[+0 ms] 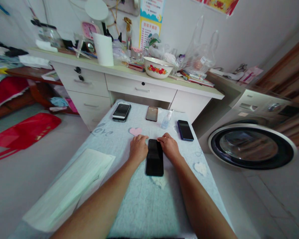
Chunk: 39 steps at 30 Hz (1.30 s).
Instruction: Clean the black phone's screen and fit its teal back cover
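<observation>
A black smartphone (154,158) lies screen up on the cloth-covered table, between my two hands. My left hand (139,148) is at its upper left edge, fingers curled in against the side. At the upper right edge, my right hand (168,146) has its fingers bent onto the phone's corner. Both hands look closed on the phone; their undersides are hidden. Beyond them are a clear spray bottle (165,120), a brownish translucent phone case (152,114) and a stack of phones (122,112). Another dark phone (185,130) lies to the right.
A folded pale cloth or paper (69,189) covers the table's left side. Behind stands a white desk (142,89) with a floral enamel bowl (158,68) and a paper roll (103,49). A washing machine (251,99) is on the right; a red bag (27,134) lies on the floor.
</observation>
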Each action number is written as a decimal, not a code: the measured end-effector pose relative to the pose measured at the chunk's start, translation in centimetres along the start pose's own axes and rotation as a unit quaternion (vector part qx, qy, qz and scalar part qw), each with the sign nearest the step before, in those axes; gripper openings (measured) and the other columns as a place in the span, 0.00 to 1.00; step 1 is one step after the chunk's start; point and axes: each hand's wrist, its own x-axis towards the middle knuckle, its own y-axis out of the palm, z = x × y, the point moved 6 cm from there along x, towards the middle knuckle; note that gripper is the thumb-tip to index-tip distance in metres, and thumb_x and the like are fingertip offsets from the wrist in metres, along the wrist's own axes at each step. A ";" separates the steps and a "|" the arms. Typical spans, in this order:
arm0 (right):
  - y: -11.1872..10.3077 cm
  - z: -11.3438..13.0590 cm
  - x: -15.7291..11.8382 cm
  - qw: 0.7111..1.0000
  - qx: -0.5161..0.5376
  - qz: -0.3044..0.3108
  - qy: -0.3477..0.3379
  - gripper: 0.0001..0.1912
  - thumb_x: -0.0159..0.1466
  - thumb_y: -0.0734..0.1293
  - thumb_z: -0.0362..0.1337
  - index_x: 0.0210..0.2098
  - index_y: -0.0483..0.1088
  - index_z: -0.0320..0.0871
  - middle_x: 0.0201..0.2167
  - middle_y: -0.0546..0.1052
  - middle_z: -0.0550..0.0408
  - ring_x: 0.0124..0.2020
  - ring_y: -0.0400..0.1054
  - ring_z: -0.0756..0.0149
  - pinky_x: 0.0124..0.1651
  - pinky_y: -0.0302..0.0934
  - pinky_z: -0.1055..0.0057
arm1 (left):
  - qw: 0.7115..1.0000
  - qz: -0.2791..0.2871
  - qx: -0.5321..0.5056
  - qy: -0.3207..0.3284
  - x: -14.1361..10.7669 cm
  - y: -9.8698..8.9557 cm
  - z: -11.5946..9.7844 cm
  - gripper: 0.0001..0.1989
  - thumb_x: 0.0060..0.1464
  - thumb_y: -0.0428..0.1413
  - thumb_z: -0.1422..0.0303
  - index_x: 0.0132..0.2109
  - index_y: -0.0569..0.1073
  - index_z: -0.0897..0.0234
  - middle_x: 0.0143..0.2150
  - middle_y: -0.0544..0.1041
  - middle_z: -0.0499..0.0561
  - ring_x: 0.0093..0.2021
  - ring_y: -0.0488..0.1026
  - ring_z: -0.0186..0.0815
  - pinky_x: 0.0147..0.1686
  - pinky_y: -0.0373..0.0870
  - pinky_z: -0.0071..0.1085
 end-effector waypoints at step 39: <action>-1.0 7.1 -9.1 0.964 0.078 0.088 -0.238 0.14 0.67 0.60 0.30 0.37 0.76 0.47 0.37 0.70 0.57 0.26 0.60 0.77 0.28 0.48 0.76 | 1.000 0.001 -0.019 -0.015 0.2 -0.6 0.8 0.19 0.51 0.48 0.80 0.46 0.77 0.62 0.47 0.76 0.53 0.50 0.69 0.41 0.54 0.64 0.37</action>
